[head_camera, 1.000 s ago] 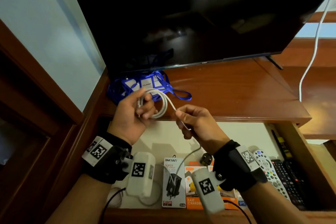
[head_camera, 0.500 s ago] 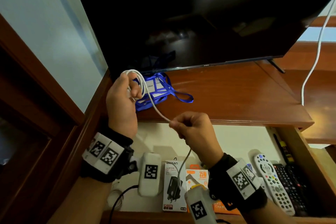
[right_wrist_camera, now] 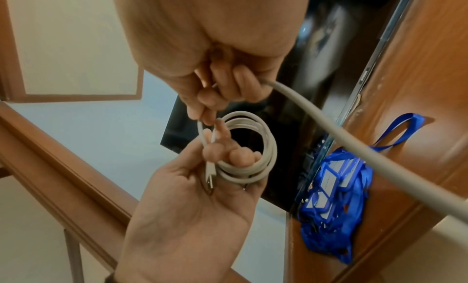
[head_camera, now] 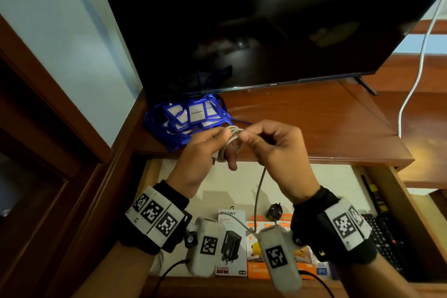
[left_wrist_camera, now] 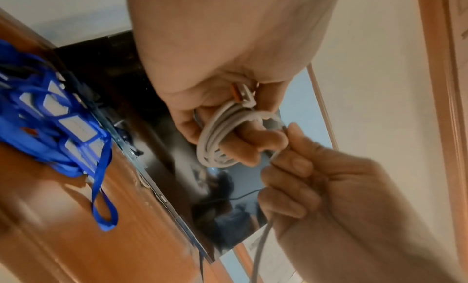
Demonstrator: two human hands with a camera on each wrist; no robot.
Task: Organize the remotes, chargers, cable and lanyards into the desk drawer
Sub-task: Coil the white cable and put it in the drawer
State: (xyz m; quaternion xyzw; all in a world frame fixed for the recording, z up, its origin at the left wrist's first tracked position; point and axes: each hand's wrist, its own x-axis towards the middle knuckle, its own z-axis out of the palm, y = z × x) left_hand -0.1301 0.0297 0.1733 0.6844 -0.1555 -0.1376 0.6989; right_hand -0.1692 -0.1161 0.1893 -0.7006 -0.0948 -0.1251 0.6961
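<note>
My left hand (head_camera: 205,152) grips the coiled white charging cable (head_camera: 231,139); my right hand (head_camera: 278,150) pinches its loose strand above the open wooden drawer (head_camera: 396,191).

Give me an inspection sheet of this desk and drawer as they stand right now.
Surface: wooden desk top with the drawer pulled open beneath it.
Job's things: white cable partly coiled, its tail hanging over the drawer; blue lanyards heaped on the desk top; charger boxes and remotes in the drawer.
Clutter: loose black plug in the drawer.
Grippers: left hand holds the coil looped round its fingers; right hand pinches the free run of cable.
Cables: a second white lead runs down at the right, beside the TV.
Surroundings: dark TV standing on the desk; pale wall to the left.
</note>
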